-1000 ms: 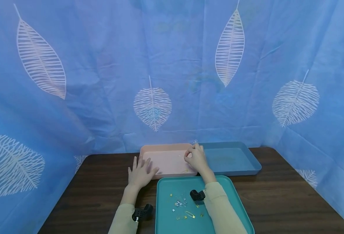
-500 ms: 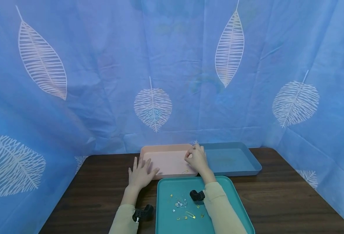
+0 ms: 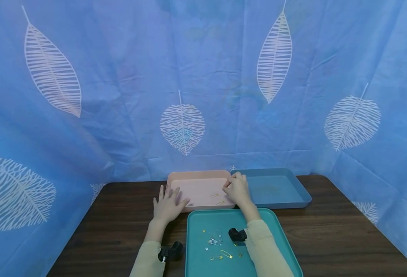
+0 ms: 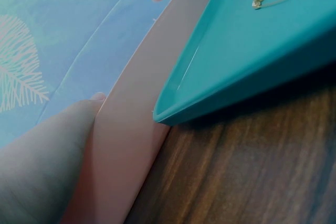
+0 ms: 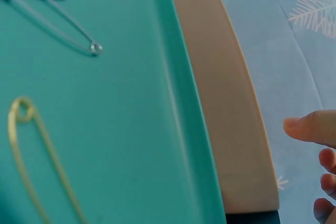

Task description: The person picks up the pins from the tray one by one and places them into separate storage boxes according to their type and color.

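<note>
Safety pins (image 3: 215, 242), silver and gold, lie on the teal tray (image 3: 207, 221) at lower centre of the frame, nearer the viewer than either hand. Frontmost, one gold pin (image 3: 216, 257) runs nearly level across the frame; a second gold pin (image 3: 227, 254) slants from upper left to lower right. The silver ones overlap, so no count is given. Scattered small gold bits (image 3: 204, 231) are too small to identify. Dark wooden table (image 3: 113, 227) shows to either side.

Controlling relation: the pins on the teal tray lie below and left of the right hand (image 3: 238, 189), and below and right of the left hand (image 3: 166, 207). The right hand is judged slightly nearer.

Left hand: fingers spread, at the left end of the pink tray (image 3: 198, 175), no object in its grasp. Right hand: fingers bent, over the pink tray's right end; no pin shows at the fingertips, but whether thumb and finger meet cannot be told.

Inside the pink tray, two gold pins (image 3: 220, 202) lie just left of the right hand, long axes mostly crosswise. Alongside, at right, stands the blue tray (image 3: 271, 204). Leaf-patterned blue cloth (image 3: 217, 127) hangs behind.
</note>
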Demonstrator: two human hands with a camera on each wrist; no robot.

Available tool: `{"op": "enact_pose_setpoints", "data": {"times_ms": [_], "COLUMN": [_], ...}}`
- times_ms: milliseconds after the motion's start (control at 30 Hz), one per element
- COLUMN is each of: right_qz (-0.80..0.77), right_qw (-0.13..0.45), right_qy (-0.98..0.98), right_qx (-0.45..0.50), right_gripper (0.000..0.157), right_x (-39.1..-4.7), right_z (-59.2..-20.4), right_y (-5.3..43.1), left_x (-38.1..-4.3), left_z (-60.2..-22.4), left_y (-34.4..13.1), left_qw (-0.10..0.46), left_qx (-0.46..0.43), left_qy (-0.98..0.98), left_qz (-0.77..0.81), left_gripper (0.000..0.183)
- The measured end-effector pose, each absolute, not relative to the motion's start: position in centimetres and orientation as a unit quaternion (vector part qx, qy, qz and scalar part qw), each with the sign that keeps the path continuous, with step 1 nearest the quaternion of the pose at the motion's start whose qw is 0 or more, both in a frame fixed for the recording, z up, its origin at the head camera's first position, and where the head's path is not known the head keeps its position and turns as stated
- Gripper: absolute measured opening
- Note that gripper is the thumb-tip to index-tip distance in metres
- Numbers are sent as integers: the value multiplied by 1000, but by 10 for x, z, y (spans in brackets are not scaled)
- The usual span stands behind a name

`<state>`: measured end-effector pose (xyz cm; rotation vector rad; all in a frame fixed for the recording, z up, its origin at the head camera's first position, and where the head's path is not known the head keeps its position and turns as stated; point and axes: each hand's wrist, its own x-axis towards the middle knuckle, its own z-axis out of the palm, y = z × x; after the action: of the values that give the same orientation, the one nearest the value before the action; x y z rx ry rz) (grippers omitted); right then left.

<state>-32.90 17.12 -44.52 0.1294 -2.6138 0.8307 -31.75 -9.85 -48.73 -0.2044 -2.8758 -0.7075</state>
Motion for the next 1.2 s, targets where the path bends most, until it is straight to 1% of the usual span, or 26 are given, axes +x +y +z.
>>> {"op": "enact_pose_setpoints", "data": {"times_ms": [200, 600, 900, 1200], "right_qz": [325, 353, 354, 330], "right_qw": [201, 185, 174, 186], "right_qy": [-924, -917, -919, -923], "right_qx": [33, 1, 28, 73], "right_gripper": [14, 7, 7, 6], "right_x": [-315, -284, -265, -248], "right_z": [-443, -438, -423, -426], "right_y": [179, 194, 207, 218], "left_x": [-318, -317, -319, -321], "left_z": [-489, -490, -489, -490], "left_y": [-98, -101, -100, -98], "left_qw": [79, 83, 87, 86], "left_qx": [-70, -69, -69, -69], "left_qy": [-966, -967, -966, -965], "left_qz": [-236, -232, -234, -237], "left_gripper": [77, 77, 77, 77]}}
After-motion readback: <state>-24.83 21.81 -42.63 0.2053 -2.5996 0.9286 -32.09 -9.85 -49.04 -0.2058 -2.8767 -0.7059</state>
